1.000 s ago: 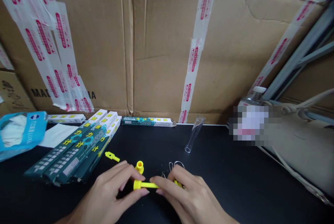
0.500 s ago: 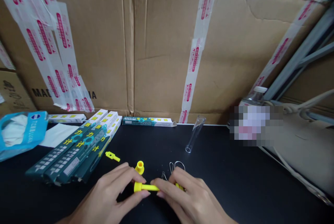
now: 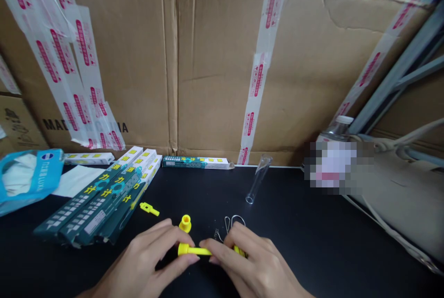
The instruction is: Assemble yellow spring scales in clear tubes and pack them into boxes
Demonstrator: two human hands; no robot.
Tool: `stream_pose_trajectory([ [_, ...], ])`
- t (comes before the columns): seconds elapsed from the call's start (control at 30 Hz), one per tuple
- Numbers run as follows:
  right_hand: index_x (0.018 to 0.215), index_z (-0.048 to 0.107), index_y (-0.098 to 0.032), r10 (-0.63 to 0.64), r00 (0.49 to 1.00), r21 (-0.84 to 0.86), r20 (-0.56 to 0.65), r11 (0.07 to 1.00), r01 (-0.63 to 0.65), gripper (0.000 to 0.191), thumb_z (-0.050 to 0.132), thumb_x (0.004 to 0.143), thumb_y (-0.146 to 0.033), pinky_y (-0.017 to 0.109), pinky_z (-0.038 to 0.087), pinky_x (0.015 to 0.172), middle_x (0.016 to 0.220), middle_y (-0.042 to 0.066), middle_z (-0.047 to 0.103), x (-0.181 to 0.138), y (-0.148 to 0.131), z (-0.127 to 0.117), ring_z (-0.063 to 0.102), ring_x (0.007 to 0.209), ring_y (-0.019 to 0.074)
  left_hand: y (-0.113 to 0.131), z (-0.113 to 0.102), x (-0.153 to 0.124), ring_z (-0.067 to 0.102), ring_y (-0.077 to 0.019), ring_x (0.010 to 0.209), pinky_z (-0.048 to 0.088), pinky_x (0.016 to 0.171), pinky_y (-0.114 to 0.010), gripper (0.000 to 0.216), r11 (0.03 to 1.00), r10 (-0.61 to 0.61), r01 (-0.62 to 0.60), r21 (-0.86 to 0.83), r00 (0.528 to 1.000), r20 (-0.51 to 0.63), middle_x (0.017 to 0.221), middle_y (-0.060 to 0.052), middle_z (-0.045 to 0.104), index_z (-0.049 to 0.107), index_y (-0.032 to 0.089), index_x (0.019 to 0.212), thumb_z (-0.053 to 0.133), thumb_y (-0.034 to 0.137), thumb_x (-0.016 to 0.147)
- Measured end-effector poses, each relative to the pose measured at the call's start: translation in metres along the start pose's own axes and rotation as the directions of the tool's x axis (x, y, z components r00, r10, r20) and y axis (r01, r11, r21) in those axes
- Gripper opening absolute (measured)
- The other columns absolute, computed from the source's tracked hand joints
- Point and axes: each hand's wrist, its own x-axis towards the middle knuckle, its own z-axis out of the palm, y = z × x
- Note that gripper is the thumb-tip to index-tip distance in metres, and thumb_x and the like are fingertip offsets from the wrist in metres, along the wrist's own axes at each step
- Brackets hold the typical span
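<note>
Yellow rod [image 3: 199,251], cap [image 3: 183,249] apparently seated, is being gripped by left hand [image 3: 147,254] and right hand [image 3: 255,261], lower centre; clear tube [image 3: 258,179], yellow fitting [image 3: 185,225], bent wire [image 3: 237,216] are lying unjoined.

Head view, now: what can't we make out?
All in the head view:
Yellow rod: far stretch hidden by the right hand.
Wire loops: lower parts hidden behind the same hand.
Thin coil: too small for detail.
Bottle: label lost under pixelation.
Beige bag: cut off by right edge.
</note>
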Motion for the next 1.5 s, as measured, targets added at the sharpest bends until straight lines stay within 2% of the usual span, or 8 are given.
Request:
stream_pose_trajectory([
  [0.27, 0.1, 0.074, -0.017, -0.032, 0.999, -0.032, 0.0, 0.999, 0.032, 0.032, 0.043, 0.109, -0.018, 0.025, 0.039, 0.043, 0.066, 0.002, 0.062, 0.002, 0.0, -0.003, 0.055, 0.053, 0.0146, 0.003, -0.005, 0.003, 0.069, -0.01, 0.077, 0.052, 0.077, -0.014, 0.006, 0.995, 0.104, -0.104, 0.007, 0.994, 0.036, 0.085, 0.009, 0.074, 0.067, 0.029, 0.097, 0.062, 0.026, 0.101],
  [0.47, 0.102, 0.075, -0.014, -0.067, 0.997, -0.054, 0.024, 0.996, 0.068, 0.036, 0.04, 0.11, -0.019, 0.027, 0.037, 0.041, 0.061, 0.001, 0.061, 0.004, -0.003, -0.003, 0.054, 0.051, 0.0147, -0.002, -0.001, 0.0, 0.072, -0.0138, 0.082, 0.055, 0.078, -0.017, 0.012, 0.992, 0.124, -0.121, 0.027, 0.985, -0.12, 0.085, 0.006, 0.075, 0.067, 0.028, 0.097, 0.074, 0.037, 0.093],
  [0.57, 0.099, 0.075, -0.014, -0.049, 0.998, -0.048, 0.041, 0.998, 0.051, 0.042, 0.036, 0.111, -0.021, 0.027, 0.037, 0.041, 0.061, 0.001, 0.06, 0.004, -0.004, -0.002, 0.055, 0.05, 0.0143, -0.001, 0.0, 0.0, 0.072, -0.0141, 0.081, 0.056, 0.077, -0.018, 0.011, 0.991, 0.137, -0.134, 0.03, 0.981, -0.138, 0.084, 0.006, 0.076, 0.068, 0.028, 0.096, 0.072, 0.038, 0.095],
  [0.83, 0.097, 0.075, -0.015, -0.064, 0.998, -0.084, -0.018, 0.995, 0.062, 0.042, 0.036, 0.111, -0.018, 0.027, 0.035, 0.039, 0.059, 0.0, 0.058, 0.005, -0.007, -0.007, 0.051, 0.047, 0.0135, 0.003, -0.002, 0.002, 0.072, -0.0111, 0.079, 0.054, 0.081, -0.015, 0.009, 0.988, 0.153, -0.153, 0.005, 0.986, -0.063, 0.086, 0.008, 0.077, 0.067, 0.03, 0.1, 0.062, 0.037, 0.102],
  [0.93, 0.096, 0.074, -0.015, -0.069, 0.998, -0.101, 0.002, 0.993, 0.069, 0.038, 0.038, 0.11, -0.016, 0.028, 0.034, 0.039, 0.059, 0.0, 0.059, 0.005, -0.008, -0.007, 0.052, 0.048, 0.0142, 0.001, -0.001, 0.001, 0.071, -0.011, 0.08, 0.052, 0.089, -0.017, 0.004, 0.987, 0.158, -0.159, -0.004, 0.983, -0.089, 0.087, 0.009, 0.077, 0.067, 0.03, 0.101, 0.069, 0.033, 0.098],
  [1.17, 0.09, 0.069, -0.016, 0.017, 0.998, -0.007, 0.054, 1.0, -0.017, 0.049, 0.027, 0.113, -0.027, 0.026, 0.038, 0.041, 0.061, 0.0, 0.064, -0.004, -0.007, 0.007, 0.059, 0.046, 0.0126, -0.001, 0.001, 0.0, 0.071, -0.012, 0.082, 0.051, 0.093, -0.021, 0.018, 0.987, 0.152, -0.156, -0.028, 0.983, -0.105, 0.088, 0.008, 0.076, 0.066, 0.027, 0.093, 0.073, 0.011, 0.09],
  [1.37, 0.107, 0.063, -0.021, 0.124, 0.972, 0.13, 0.201, 0.98, -0.152, 0.027, 0.038, 0.111, -0.026, 0.023, 0.047, 0.052, 0.081, 0.0, 0.076, -0.017, -0.006, 0.015, 0.075, 0.064, 0.014, 0.0, -0.001, 0.0, 0.071, -0.0096, 0.08, 0.044, 0.101, -0.02, 0.02, 0.986, 0.164, -0.167, -0.02, 0.98, -0.116, 0.088, 0.01, 0.074, 0.062, 0.027, 0.091, 0.076, 0.013, 0.089],
  [1.5, 0.12, 0.057, -0.025, 0.176, 0.971, 0.205, 0.162, 0.956, -0.208, 0.015, 0.049, 0.107, -0.025, 0.022, 0.051, 0.058, 0.098, -0.003, 0.081, -0.015, -0.009, 0.011, 0.079, 0.071, 0.0132, 0.001, -0.001, 0.0, 0.069, -0.0107, 0.079, 0.049, 0.091, -0.021, 0.019, 0.985, 0.159, -0.164, -0.045, 0.983, -0.092, 0.087, 0.008, 0.073, 0.061, 0.026, 0.09, 0.075, 0.014, 0.091],
])
